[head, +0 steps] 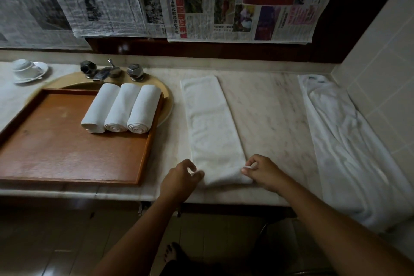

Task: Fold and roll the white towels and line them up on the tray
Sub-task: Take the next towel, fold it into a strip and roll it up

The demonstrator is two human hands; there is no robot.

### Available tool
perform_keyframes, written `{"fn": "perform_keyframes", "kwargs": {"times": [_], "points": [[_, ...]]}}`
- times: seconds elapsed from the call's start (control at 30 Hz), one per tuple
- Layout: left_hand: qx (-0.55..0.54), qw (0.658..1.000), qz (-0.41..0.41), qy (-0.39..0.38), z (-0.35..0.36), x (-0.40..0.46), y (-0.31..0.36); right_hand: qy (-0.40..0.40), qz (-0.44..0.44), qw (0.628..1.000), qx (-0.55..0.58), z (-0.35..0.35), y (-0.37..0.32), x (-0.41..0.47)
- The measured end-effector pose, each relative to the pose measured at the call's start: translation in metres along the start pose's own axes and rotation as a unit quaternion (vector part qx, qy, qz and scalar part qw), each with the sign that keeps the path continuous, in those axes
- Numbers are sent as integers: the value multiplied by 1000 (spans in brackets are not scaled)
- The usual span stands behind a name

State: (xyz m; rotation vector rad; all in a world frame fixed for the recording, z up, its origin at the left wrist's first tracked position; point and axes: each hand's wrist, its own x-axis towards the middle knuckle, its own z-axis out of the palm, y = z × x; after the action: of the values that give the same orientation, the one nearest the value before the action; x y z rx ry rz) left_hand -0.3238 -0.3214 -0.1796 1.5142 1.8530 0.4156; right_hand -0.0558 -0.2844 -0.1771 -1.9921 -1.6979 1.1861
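Rolls (121,107): three; hands (180,178): two

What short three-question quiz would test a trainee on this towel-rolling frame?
1. How many rolled towels lie on the tray?
2. True or false: the folded towel on the counter is already fully rolled.
3. Which hands grip its near end: A left hand only, B right hand only, C both?

Key: 1. Three. 2. False; only the near end is starting to turn. 3. C.
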Motion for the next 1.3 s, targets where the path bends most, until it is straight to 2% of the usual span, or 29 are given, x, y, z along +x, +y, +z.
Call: {"fn": "perform_keyframes", "kwargs": {"times": [0.1,0.17,0.2,0.3,0.4,0.5,0.6,0.73,0.9,1.0,1.07,1.13,1.23,1.3], "points": [[69,992,56,87,6,-5,0,41,-12,995,-86,1,-2,1],[128,968,143,164,15,-9,-3,104,-82,976,-175,7,-3,-5],[158,952,184,185,20,-10,-6,141,-144,955,-218,12,-2,-10],[215,915,276,203,30,-16,-21,206,-281,886,-306,28,22,-25],[225,913,297,165,29,-27,-30,193,-290,894,-281,33,42,-35],[189,932,280,131,25,-38,-28,161,-261,926,-219,32,45,-36],[67,977,180,89,21,-40,-16,108,-177,973,-96,28,34,-34],[-16,996,81,31,13,-22,-12,63,-110,992,-16,17,18,-23],[-35,997,66,18,8,-4,-8,20,-31,999,-16,8,0,1],[9,999,48,5,2,4,-2,48,-7,997,-56,6,-11,10],[66,994,62,63,-2,4,4,92,-29,984,-151,5,-15,7],[122,976,126,132,0,1,6,142,-114,953,-243,8,-16,1],[226,930,240,161,13,-5,-3,186,-269,879,-346,19,4,-9],[267,903,291,170,19,-8,-14,182,-313,860,-360,23,22,-16]]}}
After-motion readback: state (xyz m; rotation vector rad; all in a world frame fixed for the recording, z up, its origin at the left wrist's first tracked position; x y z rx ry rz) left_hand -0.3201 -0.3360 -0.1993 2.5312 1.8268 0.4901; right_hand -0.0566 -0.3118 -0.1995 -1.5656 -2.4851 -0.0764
